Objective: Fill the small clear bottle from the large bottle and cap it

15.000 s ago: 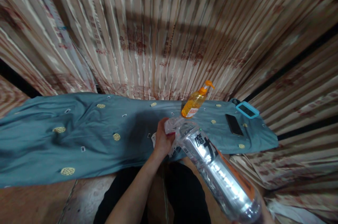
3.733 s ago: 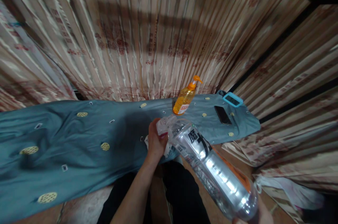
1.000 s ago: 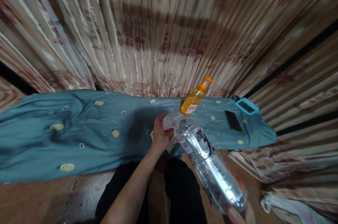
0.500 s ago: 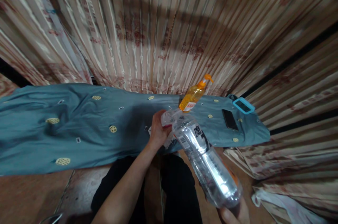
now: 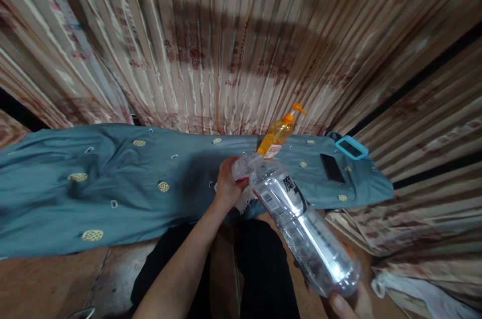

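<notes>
A large clear plastic bottle with a printed label lies slantwise in front of me, its neck toward the upper left. Its base rests in my right hand, whose fingers wrap round from below. At the neck end my left hand is closed round a small clear plastic piece; its exact kind I cannot make out. Neck and piece meet or overlap. Something whitish with a ragged edge shows beneath them. Just behind stands a pump bottle of orange-yellow liquid.
A blue-green patterned cloth covers the long surface before me. On its right part are a dark phone and a light-blue digital clock. Pleated curtains hang close behind. A white plastic bag lies at the lower right.
The bottle's base and my right hand have moved slightly right and down in the picture. The view has shifted a little. Both hands keep their hold.
</notes>
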`<state>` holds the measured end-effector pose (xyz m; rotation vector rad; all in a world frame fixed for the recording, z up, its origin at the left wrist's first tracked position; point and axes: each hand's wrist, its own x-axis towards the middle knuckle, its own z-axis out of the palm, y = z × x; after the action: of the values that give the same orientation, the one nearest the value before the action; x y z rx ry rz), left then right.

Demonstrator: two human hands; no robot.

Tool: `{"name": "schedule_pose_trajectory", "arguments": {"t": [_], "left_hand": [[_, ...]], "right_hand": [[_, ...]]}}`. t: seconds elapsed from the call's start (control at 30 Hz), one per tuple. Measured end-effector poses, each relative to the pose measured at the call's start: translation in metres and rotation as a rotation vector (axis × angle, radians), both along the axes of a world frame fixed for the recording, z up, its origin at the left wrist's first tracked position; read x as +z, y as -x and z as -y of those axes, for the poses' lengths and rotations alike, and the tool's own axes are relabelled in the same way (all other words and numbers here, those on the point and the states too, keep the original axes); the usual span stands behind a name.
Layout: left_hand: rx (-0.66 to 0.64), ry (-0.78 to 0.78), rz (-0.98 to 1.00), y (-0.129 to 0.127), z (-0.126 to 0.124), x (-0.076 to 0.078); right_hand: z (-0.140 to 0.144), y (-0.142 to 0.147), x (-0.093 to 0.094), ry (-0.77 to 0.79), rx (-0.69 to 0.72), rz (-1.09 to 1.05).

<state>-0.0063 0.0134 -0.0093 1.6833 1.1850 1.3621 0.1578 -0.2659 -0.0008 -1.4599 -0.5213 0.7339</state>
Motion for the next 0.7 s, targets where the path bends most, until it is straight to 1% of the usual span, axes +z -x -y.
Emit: {"name": "schedule_pose_trajectory", "arguments": {"t": [0.1, 0.2, 0.4, 0.5, 0.7], "left_hand": [[-0.007, 0.007, -0.03, 0.001, -0.002, 0.002], [-0.002, 0.009, -0.049, 0.0, -0.004, 0.002], [0.009, -0.002, -0.012, -0.004, -0.005, 0.002], [-0.002, 0.011, -0.02, -0.003, -0.005, 0.003], [-0.002, 0.01, -0.045, 0.004, -0.006, 0.005]], "right_hand": [[-0.002, 0.002, 0.004, -0.016, 0.044, 0.001], [-0.004, 0.005, 0.007, -0.035, 0.049, -0.001], [-0.005, 0.008, 0.014, -0.028, 0.08, -0.034], [-0.008, 0.006, 0.017, -0.038, 0.081, -0.031], [-0.014, 0.005, 0.02, -0.073, 0.141, -0.027]]}}
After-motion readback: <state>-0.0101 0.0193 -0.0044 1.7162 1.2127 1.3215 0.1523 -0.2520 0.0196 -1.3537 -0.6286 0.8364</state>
